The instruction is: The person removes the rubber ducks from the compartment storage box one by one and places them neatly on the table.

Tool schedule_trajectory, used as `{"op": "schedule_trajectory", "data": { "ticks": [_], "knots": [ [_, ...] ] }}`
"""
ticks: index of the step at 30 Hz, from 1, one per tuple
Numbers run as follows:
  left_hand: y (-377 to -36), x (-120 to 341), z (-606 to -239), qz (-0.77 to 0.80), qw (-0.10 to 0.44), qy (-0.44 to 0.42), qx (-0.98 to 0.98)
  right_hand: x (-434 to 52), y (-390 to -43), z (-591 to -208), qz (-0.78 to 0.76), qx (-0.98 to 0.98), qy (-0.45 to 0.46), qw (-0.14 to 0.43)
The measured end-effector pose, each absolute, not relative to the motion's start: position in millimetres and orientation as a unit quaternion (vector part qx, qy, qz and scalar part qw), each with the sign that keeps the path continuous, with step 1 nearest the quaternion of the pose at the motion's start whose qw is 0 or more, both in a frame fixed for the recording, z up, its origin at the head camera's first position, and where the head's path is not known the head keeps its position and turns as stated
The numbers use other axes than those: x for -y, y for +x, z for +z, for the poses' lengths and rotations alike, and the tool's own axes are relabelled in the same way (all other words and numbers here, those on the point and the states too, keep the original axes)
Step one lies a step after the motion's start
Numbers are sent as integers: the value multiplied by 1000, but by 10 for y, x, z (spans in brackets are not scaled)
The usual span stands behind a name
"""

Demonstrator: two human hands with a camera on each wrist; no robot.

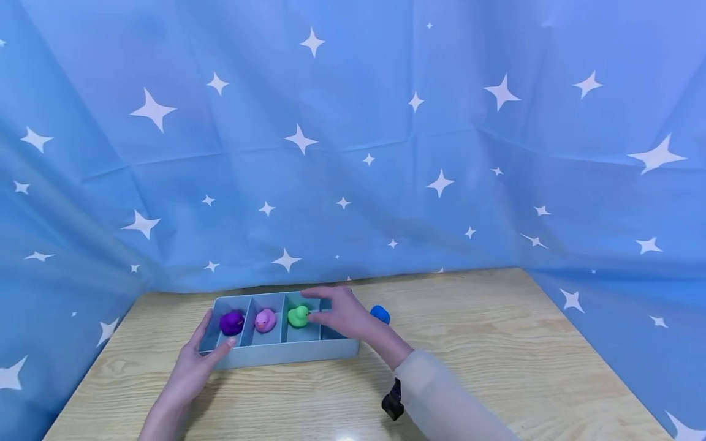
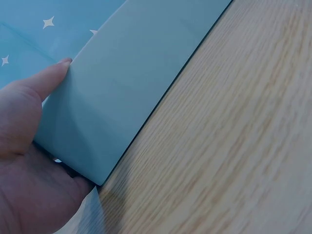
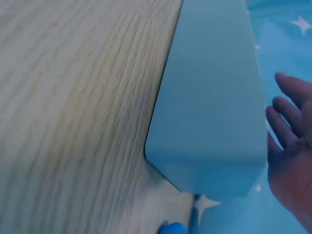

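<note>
A light blue divided box (image 1: 287,353) lies on the table, its compartments in a row. A purple rubber duck (image 1: 231,323), a pink rubber duck (image 1: 265,320) and a green rubber duck (image 1: 298,316) sit one to a compartment, from the left end on. My left hand (image 1: 193,364) grips the box's left end, its thumb at the front rim; the left wrist view shows this hand (image 2: 29,126) at the box's corner. Over the right end, my right hand (image 1: 344,313) reaches with fingers apart, thumb beside the green duck. It holds nothing in the right wrist view, where the hand (image 3: 295,141) shows past the rim.
A blue object (image 1: 380,314), partly behind the right wrist, lies on the wooden table (image 1: 485,355) just right of the box. A blue curtain with white stars (image 1: 353,153) hangs behind the table and along its sides. A black strap (image 1: 393,401) hangs at the right sleeve.
</note>
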State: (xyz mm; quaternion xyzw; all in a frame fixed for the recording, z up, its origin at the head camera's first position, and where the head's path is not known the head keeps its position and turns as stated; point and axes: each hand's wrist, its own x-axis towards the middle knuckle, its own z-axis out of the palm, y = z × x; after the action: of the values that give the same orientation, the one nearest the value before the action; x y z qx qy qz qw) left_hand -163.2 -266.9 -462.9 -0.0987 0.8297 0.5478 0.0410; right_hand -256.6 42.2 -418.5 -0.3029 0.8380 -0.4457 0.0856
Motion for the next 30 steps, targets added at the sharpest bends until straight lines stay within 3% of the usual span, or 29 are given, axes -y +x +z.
{"op": "schedule_trajectory", "data": {
  "ticks": [7,25,30],
  "knots": [
    [-1636,2637,-4631,543,46,-97,-833,-306,-2616,-4229,-394,-862,-306,91],
    [-1636,2700,-4622,537,36,-87,-838,-119,-2680,-4326,-220,-911,-350,3],
    [-1649,2707,-4640,537,38,-89,-838,-110,-2672,-4336,-206,-914,-348,5]
  ]
}}
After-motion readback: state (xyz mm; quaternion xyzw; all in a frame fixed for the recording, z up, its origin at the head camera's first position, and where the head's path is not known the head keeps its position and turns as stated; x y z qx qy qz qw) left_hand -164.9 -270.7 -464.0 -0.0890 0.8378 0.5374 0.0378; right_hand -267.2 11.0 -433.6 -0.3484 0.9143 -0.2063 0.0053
